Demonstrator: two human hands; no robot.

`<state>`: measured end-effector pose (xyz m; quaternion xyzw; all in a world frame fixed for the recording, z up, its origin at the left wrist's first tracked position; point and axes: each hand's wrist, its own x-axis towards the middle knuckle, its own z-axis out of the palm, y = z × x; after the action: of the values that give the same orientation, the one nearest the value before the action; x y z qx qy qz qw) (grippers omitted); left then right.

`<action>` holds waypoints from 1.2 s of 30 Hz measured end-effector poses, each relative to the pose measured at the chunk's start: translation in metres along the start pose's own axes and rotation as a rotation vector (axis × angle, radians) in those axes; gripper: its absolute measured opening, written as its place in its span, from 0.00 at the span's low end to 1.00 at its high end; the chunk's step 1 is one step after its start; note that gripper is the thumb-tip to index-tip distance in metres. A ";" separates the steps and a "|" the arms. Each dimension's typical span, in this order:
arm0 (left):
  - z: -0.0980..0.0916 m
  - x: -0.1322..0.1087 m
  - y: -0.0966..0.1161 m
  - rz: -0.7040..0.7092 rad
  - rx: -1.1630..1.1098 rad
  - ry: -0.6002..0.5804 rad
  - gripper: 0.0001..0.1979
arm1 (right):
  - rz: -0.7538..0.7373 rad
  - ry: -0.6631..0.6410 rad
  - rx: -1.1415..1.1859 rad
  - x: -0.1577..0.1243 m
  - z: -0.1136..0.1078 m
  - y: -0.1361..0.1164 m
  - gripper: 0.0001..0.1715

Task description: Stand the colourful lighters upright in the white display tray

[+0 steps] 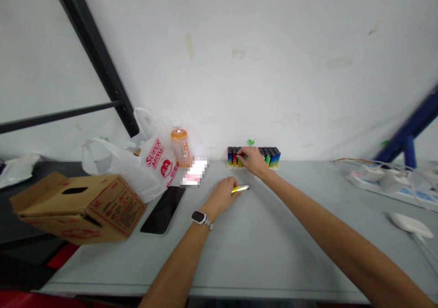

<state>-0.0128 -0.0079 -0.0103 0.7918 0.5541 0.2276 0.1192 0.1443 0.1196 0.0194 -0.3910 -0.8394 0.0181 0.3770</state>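
My left hand (224, 195), with a watch (198, 216) on its wrist, rests on the table with its fingers closed round a shiny yellow lighter (240, 189). The lighter's dark end points right. Farther back, my right hand (253, 159) reaches over a row of lighters (274, 158) packed upright in a low pale tray. Their bodies are red, blue, green and yellow, with black tops. The right thumb and forefinger pinch at a lighter near the left end of the row. My right hand hides the middle of the row.
To the left stand a cardboard box (112, 205), a white plastic bag (155, 162) and an orange drink bottle (181, 146). A dark phone (163, 210) lies beside the box, near a blurred-out patch. A power strip (393, 187) and a white charger (410, 225) with cables lie at right.
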 end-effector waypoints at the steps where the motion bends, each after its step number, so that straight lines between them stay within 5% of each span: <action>1: 0.000 0.000 0.000 -0.022 -0.019 -0.002 0.05 | -0.003 0.002 -0.031 0.000 0.000 0.000 0.05; 8: 0.001 0.003 -0.004 -0.063 -0.279 0.018 0.04 | 0.026 0.060 -0.047 0.001 0.005 -0.001 0.08; 21: 0.003 0.010 -0.003 -0.162 -0.357 0.170 0.03 | 0.064 0.124 -0.070 -0.013 0.009 -0.003 0.10; 26: 0.002 0.011 -0.004 -0.186 -0.468 0.263 0.13 | 0.069 0.173 -0.177 -0.022 -0.001 -0.012 0.12; 33: 0.001 0.011 0.000 -0.219 -0.637 0.314 0.22 | 0.151 0.271 -0.049 -0.060 -0.002 -0.036 0.28; 36: 0.005 0.010 0.005 -0.199 -0.643 0.324 0.23 | 0.225 0.293 0.141 -0.082 0.008 -0.044 0.22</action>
<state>-0.0036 0.0001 -0.0107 0.6100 0.5400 0.4998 0.2942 0.1443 0.0360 -0.0232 -0.4536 -0.7230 0.0618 0.5173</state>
